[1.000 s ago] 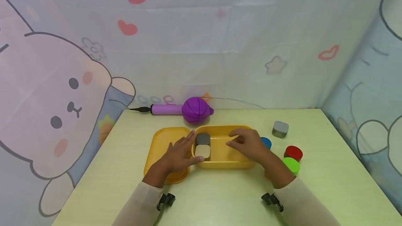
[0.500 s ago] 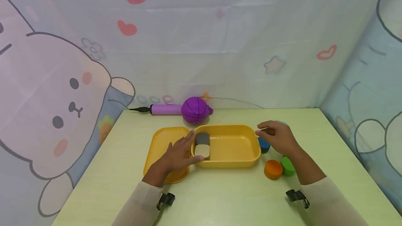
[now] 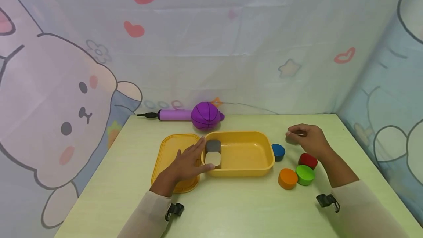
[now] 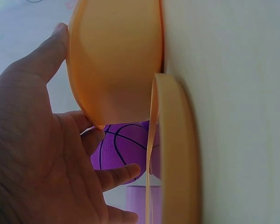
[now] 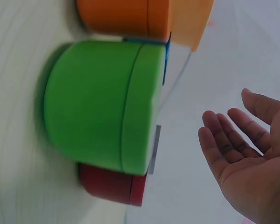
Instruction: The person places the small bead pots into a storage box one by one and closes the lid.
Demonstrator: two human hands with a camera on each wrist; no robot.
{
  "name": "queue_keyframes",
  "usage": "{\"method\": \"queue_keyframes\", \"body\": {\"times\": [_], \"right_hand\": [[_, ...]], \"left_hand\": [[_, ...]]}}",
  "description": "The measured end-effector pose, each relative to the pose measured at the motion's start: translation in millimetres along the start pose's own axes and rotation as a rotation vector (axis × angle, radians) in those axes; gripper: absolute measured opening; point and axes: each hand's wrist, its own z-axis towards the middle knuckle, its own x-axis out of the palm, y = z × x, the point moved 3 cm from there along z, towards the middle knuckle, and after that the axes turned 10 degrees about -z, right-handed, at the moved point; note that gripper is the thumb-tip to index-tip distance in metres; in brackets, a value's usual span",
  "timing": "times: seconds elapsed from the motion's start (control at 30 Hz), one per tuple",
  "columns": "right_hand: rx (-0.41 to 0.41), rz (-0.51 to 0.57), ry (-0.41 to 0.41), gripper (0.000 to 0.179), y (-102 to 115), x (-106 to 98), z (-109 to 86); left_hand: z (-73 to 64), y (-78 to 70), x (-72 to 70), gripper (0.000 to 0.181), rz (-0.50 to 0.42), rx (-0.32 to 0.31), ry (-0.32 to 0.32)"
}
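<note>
My left hand (image 3: 188, 162) rests its spread fingers and thumb against the left end of the yellow box (image 3: 246, 173). Inside that end stand a dark grey container (image 3: 213, 145) and a cream container (image 3: 213, 159). In the left wrist view, the thumb and fingertips touch the box's rim. My right hand (image 3: 308, 140) hovers at the back right, over a grey container (image 3: 292, 141) that it mostly hides. The right wrist view shows that hand (image 5: 252, 149) with fingers loosely bent and nothing between them. The grey container (image 5: 155, 149) appears there only as a sliver.
Blue (image 3: 278, 152), red (image 3: 308, 161), green (image 3: 305, 175) and orange (image 3: 288, 178) round containers stand right of the box. A yellow lid (image 3: 168, 157) lies left, partly under the left hand. Behind are a purple ball (image 3: 205, 115) and a pump (image 3: 175, 115).
My right hand has moved from above the box rightwards, past the blue container, to the grey container at the back right. The left hand has stayed at the box.
</note>
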Motion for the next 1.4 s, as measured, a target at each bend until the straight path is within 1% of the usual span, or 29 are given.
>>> {"method": "queue_keyframes", "body": {"times": [0.13, 0.37, 0.73, 1.07, 1.27, 1.4], "right_hand": [[0.006, -0.008, 0.003, 0.039, -13, -2, 6.0], [0.030, 0.004, 0.025, 0.043, -31, -3, 13.9], [0.121, 0.051, 0.058, 0.050, -58, 1, 27.1], [0.168, 0.003, 0.155, 0.061, -66, 0, 33.6], [0.210, 0.024, 0.217, 0.065, -72, 2, 34.7], [0.202, 0.036, 0.228, 0.065, -75, 5, 33.5]], "left_hand": [[0.1, 0.4, 0.4, 0.105, 0.003, -0.002, 0.001], [-0.5, 1.4, 0.9, 0.106, -0.006, -0.004, 0.009], [0.4, 3.0, 1.2, 0.107, -0.035, 0.011, 0.013], [1.0, 3.2, 1.2, 0.107, -0.049, 0.005, 0.023], [0.8, 2.8, 1.0, 0.106, -0.052, 0.015, 0.016], [-0.3, 2.0, 0.6, 0.105, -0.053, 0.016, 0.017]]}}
